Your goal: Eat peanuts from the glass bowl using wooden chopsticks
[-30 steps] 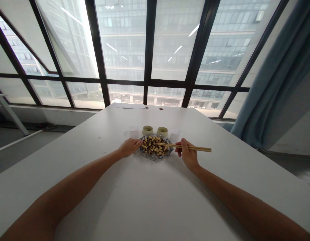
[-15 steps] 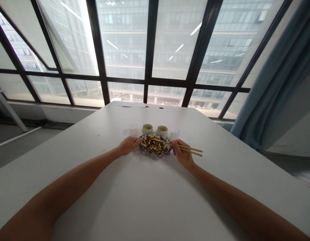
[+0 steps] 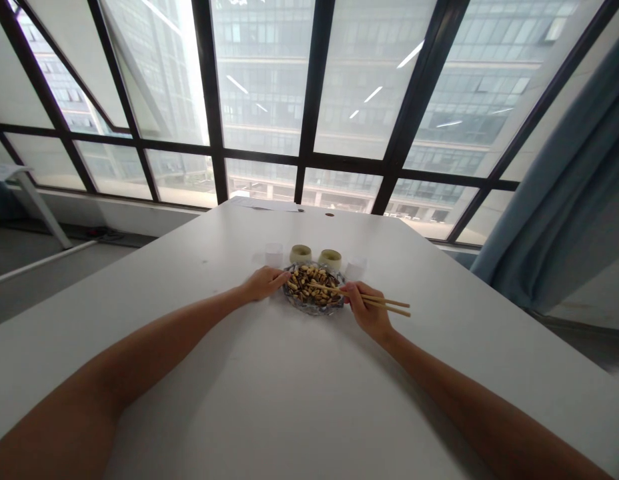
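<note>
A clear glass plate (image 3: 309, 310) stands on the table, heaped with a mix of pale nuts and dark striped seeds (image 3: 313, 283). My left hand (image 3: 263, 283) grips the plate's left rim, the thumb lying over its edge. In my right hand (image 3: 369, 310) is a pair of wooden chopsticks (image 3: 389, 303), held at the plate's right side. Their tips reach into the heap near its middle; whether they pinch a piece is too small to tell. Just behind the plate stand two small pale-green cups, a left cup (image 3: 300, 253) and a right cup (image 3: 330, 259).
Clear little containers flank the cups, one on the left (image 3: 274, 253) and one on the right (image 3: 355, 268). White paper (image 3: 264, 204) lies at the far edge of the white table (image 3: 289, 400). Beyond are tall windows; a blue curtain (image 3: 554, 213) hangs at the right.
The view has shifted slightly, so everything sits a little further right. The chopstick tips have dipped a bit lower into the heap. My left hand stays on the plate's rim.
</note>
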`<act>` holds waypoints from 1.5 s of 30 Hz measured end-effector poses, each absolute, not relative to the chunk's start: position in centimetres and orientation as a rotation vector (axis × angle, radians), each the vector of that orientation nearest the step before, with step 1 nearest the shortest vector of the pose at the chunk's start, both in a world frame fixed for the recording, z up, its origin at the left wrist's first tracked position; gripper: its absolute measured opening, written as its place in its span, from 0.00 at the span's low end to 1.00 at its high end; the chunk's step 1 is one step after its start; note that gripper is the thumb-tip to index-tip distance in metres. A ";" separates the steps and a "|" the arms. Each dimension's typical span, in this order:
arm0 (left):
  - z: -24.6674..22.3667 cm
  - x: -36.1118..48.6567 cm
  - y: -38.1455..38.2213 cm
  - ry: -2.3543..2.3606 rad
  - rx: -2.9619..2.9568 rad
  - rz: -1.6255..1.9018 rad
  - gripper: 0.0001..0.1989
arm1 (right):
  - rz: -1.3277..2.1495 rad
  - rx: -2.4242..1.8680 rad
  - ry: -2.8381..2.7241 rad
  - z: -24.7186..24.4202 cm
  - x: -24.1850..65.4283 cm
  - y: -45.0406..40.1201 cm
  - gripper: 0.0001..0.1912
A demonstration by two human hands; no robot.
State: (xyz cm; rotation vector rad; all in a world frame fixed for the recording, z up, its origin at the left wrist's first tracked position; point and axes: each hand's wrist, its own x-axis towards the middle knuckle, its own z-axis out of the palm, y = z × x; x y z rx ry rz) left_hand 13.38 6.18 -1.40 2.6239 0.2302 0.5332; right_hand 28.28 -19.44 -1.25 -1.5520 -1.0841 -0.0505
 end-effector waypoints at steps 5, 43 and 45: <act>-1.2 13.3 6.0 0.229 2.617 0.544 0.28 | -0.087 -1.595 -1.110 -1.0 28.4 -19.5 0.24; -1.3 13.1 6.2 0.239 2.642 0.533 0.29 | -0.670 -1.603 -1.924 1.1 27.8 -19.0 0.15; -1.4 13.1 6.3 0.242 2.648 0.538 0.29 | -0.610 -1.586 -1.873 1.0 27.7 -19.1 0.15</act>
